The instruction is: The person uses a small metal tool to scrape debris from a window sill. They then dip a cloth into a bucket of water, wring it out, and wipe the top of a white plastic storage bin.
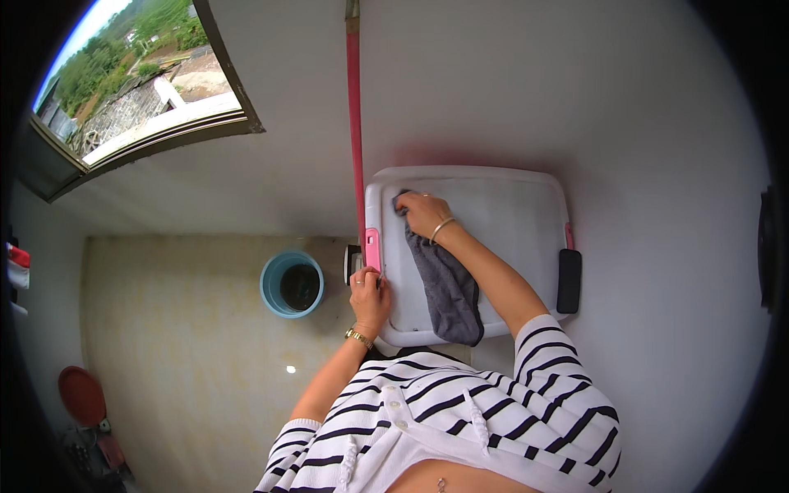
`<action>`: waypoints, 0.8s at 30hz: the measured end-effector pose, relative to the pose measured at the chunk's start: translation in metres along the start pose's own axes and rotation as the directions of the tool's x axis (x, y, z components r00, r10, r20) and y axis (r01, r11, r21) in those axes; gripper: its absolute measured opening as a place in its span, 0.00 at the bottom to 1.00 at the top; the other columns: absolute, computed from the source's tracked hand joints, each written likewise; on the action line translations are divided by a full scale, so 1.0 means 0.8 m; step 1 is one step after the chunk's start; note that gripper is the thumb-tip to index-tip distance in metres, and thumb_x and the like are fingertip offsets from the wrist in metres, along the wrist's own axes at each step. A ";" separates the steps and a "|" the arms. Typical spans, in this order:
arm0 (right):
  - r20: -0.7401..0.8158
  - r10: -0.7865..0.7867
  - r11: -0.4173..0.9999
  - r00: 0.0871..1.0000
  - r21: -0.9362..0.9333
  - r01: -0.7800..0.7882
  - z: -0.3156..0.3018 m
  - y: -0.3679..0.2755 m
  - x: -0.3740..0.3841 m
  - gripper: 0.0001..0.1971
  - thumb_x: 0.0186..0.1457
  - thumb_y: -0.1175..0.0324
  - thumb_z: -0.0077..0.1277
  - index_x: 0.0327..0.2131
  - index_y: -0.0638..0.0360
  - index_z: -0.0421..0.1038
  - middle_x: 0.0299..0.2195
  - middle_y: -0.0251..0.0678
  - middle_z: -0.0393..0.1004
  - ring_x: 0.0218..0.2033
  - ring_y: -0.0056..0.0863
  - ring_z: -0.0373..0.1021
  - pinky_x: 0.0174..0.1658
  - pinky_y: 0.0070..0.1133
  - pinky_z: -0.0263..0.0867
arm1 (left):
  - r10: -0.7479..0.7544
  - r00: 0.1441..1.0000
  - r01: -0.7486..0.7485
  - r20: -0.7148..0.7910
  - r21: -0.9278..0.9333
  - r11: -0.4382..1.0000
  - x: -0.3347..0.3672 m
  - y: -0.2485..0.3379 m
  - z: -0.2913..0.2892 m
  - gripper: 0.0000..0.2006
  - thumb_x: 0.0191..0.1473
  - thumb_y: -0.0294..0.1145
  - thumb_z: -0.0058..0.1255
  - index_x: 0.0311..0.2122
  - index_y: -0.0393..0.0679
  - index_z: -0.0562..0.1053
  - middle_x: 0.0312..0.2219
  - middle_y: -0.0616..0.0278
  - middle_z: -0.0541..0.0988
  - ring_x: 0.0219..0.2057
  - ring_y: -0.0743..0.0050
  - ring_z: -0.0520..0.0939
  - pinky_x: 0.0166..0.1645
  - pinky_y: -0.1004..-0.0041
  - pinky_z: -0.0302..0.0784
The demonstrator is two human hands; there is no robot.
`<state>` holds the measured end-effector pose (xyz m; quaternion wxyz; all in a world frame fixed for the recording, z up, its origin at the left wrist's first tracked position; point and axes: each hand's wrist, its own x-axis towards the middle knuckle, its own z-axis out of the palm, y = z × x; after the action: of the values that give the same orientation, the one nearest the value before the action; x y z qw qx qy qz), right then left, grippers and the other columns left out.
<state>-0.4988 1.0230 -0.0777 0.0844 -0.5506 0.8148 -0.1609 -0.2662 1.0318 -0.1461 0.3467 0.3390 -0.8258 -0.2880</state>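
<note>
The right hand [425,215] is closing its fingers around one end of a grey cloth [444,287], pressing it against the upper left part of a white lid [509,230]. The cloth is trailing down the lid toward its lower edge. The left hand [370,300] is resting at the lid's left edge, just below a pink latch [372,245], fingers partly bent; whether it is gripping the edge cannot be told. A black slab [569,281] is lying at the right edge. A blue bucket [269,285] is standing on the floor [189,329], left of the lid.
</note>
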 end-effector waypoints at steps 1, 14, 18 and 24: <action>-0.116 0.094 0.995 0.989 -0.027 -0.098 0.002 0.013 -0.007 0.12 0.49 0.71 0.46 0.40 0.50 0.72 0.39 0.33 0.76 0.43 0.41 0.70 0.44 0.34 0.68 | 0.006 1.000 -0.006 -0.007 -0.004 1.000 0.001 -0.001 -0.001 0.07 0.49 0.25 0.51 0.33 0.40 0.67 0.39 0.55 0.73 0.42 0.50 0.71 0.42 0.58 0.71; -0.295 0.136 0.989 0.946 0.103 -0.110 0.069 -0.046 0.035 0.11 0.50 0.73 0.44 0.38 0.54 0.71 0.38 0.41 0.76 0.39 0.43 0.73 0.43 0.35 0.69 | 0.024 1.000 -0.024 -0.005 -0.029 0.999 0.003 -0.002 -0.005 0.07 0.49 0.24 0.51 0.33 0.39 0.67 0.38 0.52 0.72 0.41 0.48 0.71 0.41 0.58 0.70; -0.088 0.105 0.977 0.990 0.197 -0.086 0.043 -0.042 0.019 0.11 0.49 0.71 0.44 0.37 0.50 0.72 0.37 0.40 0.77 0.38 0.42 0.73 0.42 0.34 0.69 | 0.021 1.000 -0.021 -0.020 -0.041 0.999 0.004 -0.006 -0.002 0.07 0.49 0.22 0.49 0.34 0.38 0.66 0.38 0.50 0.72 0.40 0.47 0.72 0.40 0.58 0.70; 0.115 -0.053 0.978 0.992 0.207 0.028 0.027 -0.059 -0.065 0.10 0.47 0.71 0.44 0.34 0.52 0.73 0.32 0.39 0.78 0.36 0.42 0.74 0.40 0.35 0.68 | -0.019 0.999 0.015 -0.032 -0.109 0.994 -0.001 -0.012 0.002 0.07 0.49 0.18 0.45 0.34 0.38 0.64 0.39 0.48 0.71 0.40 0.44 0.72 0.40 0.58 0.70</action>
<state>-0.4308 1.0514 -0.0835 0.1861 -0.5642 0.7758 -0.2125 -0.2637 1.0270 -0.1545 0.3758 0.3313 -0.8001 -0.3300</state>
